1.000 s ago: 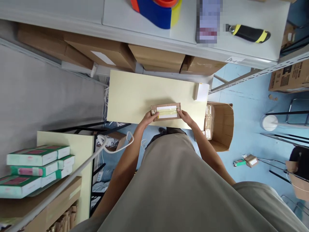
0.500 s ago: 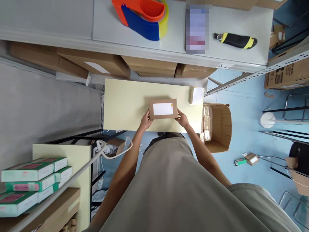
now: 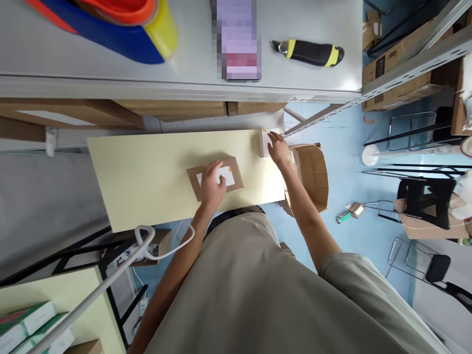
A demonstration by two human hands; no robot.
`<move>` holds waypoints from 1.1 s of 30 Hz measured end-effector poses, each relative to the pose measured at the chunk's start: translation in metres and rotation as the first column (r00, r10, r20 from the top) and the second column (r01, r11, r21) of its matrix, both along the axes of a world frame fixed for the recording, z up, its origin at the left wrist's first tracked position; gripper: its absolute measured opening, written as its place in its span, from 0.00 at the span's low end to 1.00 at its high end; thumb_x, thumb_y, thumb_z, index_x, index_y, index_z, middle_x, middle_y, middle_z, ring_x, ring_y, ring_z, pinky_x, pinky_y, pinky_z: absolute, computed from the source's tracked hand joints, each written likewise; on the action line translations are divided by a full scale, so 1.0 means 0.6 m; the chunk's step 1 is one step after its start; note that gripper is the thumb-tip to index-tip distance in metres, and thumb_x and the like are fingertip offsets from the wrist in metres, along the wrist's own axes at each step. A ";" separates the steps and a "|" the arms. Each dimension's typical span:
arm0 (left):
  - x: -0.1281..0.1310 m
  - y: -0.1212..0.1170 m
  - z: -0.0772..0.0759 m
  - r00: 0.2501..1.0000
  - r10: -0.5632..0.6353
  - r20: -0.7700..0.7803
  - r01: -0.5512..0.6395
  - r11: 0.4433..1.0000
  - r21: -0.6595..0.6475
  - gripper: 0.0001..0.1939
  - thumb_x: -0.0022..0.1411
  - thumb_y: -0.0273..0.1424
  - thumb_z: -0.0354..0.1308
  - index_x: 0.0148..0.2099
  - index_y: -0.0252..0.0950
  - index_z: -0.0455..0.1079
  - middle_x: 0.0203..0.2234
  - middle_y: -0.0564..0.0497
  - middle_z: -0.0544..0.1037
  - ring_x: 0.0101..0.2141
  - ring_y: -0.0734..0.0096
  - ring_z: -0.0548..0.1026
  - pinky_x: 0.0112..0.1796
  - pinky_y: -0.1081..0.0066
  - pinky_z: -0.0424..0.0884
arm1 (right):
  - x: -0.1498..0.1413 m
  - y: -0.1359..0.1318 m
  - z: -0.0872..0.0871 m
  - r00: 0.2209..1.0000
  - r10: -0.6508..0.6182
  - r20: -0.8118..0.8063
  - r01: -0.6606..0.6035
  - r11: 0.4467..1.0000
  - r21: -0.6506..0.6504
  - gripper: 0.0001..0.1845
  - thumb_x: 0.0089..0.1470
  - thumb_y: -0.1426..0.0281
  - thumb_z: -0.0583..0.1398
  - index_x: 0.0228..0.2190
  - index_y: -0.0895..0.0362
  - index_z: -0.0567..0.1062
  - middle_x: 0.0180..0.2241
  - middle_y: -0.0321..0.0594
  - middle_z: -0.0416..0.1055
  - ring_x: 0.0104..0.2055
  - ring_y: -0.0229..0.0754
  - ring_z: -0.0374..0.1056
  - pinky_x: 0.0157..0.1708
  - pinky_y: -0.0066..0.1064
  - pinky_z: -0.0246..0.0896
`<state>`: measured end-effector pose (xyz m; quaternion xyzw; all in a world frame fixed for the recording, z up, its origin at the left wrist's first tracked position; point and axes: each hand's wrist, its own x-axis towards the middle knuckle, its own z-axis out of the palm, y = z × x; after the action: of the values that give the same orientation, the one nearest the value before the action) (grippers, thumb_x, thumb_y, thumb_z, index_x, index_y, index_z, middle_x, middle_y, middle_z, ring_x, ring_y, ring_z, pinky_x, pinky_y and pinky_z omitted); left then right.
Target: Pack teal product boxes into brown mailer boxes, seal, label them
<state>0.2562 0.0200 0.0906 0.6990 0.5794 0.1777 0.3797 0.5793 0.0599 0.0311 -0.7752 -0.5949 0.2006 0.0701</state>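
Observation:
A small brown cardboard box (image 3: 237, 169) lies at an angle on the pale yellow tabletop (image 3: 147, 182), with a white label (image 3: 227, 176) on its upper face. My left hand (image 3: 213, 187) is over the box and label, thumb and fingers apart and curved; whether it presses on the label I cannot tell. At the table's right end stands a thick white stack of what look like labels (image 3: 264, 147). My right hand (image 3: 278, 149) reaches over that stack with its fingers spread, at or just above its top.
On the grey shelf above are a tape dispenser (image 3: 129, 34), a pixelated phone (image 3: 239, 44) and a utility knife (image 3: 309, 52). Cardboard boxes (image 3: 191, 109) sit under it. An open carton (image 3: 313, 172) stands right of the table. A white rod (image 3: 92, 290) crosses the lower left.
Both hands have let go of the box's ends. The left moved onto its top, the right moved over to the white stack. The box now lies tilted, and the camera view has shifted.

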 end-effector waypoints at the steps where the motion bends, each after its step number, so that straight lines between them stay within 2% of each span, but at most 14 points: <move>1: 0.023 0.005 0.003 0.998 -0.065 0.026 0.064 0.998 0.008 0.27 0.69 0.21 0.52 0.67 0.37 0.72 0.66 0.42 0.77 0.69 0.57 0.72 0.72 0.55 0.67 | 0.016 0.022 -0.007 1.000 0.024 0.013 -0.024 1.000 -0.020 0.31 0.68 0.78 0.55 0.70 0.63 0.71 0.72 0.54 0.67 0.74 0.57 0.62 0.74 0.55 0.60; 4: 0.082 0.007 0.007 0.972 -0.225 0.071 0.224 0.974 0.013 0.26 0.70 0.21 0.52 0.67 0.38 0.74 0.66 0.43 0.78 0.69 0.57 0.71 0.72 0.54 0.66 | 0.049 0.070 -0.026 0.993 0.119 0.015 -0.117 0.987 -0.113 0.33 0.67 0.75 0.61 0.71 0.62 0.70 0.72 0.56 0.66 0.74 0.61 0.60 0.73 0.60 0.59; 8: 0.121 -0.009 0.004 0.954 -0.289 0.081 0.291 0.956 -0.024 0.26 0.71 0.22 0.52 0.67 0.38 0.74 0.66 0.44 0.78 0.68 0.55 0.72 0.72 0.52 0.66 | 0.062 0.097 -0.032 0.976 0.218 0.008 -0.212 0.958 -0.194 0.30 0.68 0.70 0.64 0.69 0.60 0.73 0.69 0.58 0.70 0.71 0.64 0.63 0.72 0.62 0.58; 12: 0.125 -0.025 -0.005 0.944 -0.316 0.090 0.321 0.945 -0.053 0.26 0.71 0.22 0.51 0.67 0.39 0.74 0.64 0.44 0.79 0.66 0.56 0.73 0.72 0.52 0.66 | 0.056 0.094 -0.023 0.960 0.270 0.076 -0.254 0.952 -0.169 0.24 0.70 0.70 0.62 0.65 0.61 0.76 0.66 0.58 0.72 0.68 0.62 0.66 0.70 0.58 0.60; 16: 0.122 -0.027 -0.010 0.938 -0.336 0.086 0.342 0.937 -0.073 0.26 0.71 0.22 0.52 0.67 0.39 0.74 0.64 0.44 0.79 0.66 0.55 0.74 0.72 0.52 0.67 | 0.048 0.082 -0.012 0.959 0.246 0.144 -0.236 0.968 -0.087 0.18 0.74 0.69 0.59 0.59 0.61 0.79 0.61 0.57 0.76 0.63 0.59 0.70 0.66 0.55 0.63; 19: 0.122 -0.026 -0.009 0.933 -0.348 0.093 0.355 0.932 -0.074 0.26 0.71 0.22 0.51 0.67 0.38 0.74 0.64 0.44 0.79 0.66 0.55 0.74 0.71 0.52 0.68 | 0.051 0.076 -0.005 0.952 0.256 0.169 -0.255 0.967 -0.028 0.17 0.76 0.69 0.56 0.56 0.62 0.81 0.57 0.57 0.78 0.62 0.59 0.71 0.65 0.56 0.64; 23: 0.124 -0.027 -0.007 0.926 -0.363 0.105 0.371 0.926 -0.075 0.26 0.71 0.22 0.51 0.67 0.39 0.74 0.64 0.44 0.79 0.66 0.56 0.74 0.71 0.52 0.68 | 0.059 0.073 0.004 0.924 0.335 0.184 -0.336 0.942 -0.030 0.17 0.75 0.73 0.56 0.52 0.61 0.84 0.59 0.55 0.77 0.64 0.59 0.70 0.66 0.55 0.64; 28: 0.126 -0.034 -0.007 0.923 -0.371 0.105 0.379 0.923 -0.071 0.26 0.71 0.22 0.51 0.67 0.39 0.74 0.63 0.43 0.79 0.65 0.55 0.75 0.71 0.51 0.69 | 0.061 0.067 0.015 0.911 0.349 0.222 -0.359 0.933 0.006 0.20 0.75 0.73 0.54 0.59 0.57 0.81 0.67 0.50 0.74 0.67 0.57 0.68 0.67 0.58 0.64; 33: 0.129 -0.036 -0.011 0.918 -0.384 0.100 0.392 0.917 -0.077 0.28 0.71 0.23 0.51 0.70 0.38 0.70 0.66 0.42 0.77 0.68 0.54 0.72 0.72 0.50 0.66 | 0.060 0.030 0.039 0.918 0.303 0.257 -0.328 0.943 0.060 0.22 0.76 0.71 0.53 0.65 0.56 0.76 0.70 0.52 0.70 0.67 0.58 0.68 0.66 0.58 0.64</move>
<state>0.3334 -0.0016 0.0839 0.7731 0.4209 0.0999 0.4639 0.6151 0.0779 0.0544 -0.6830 -0.7258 0.0817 0.0026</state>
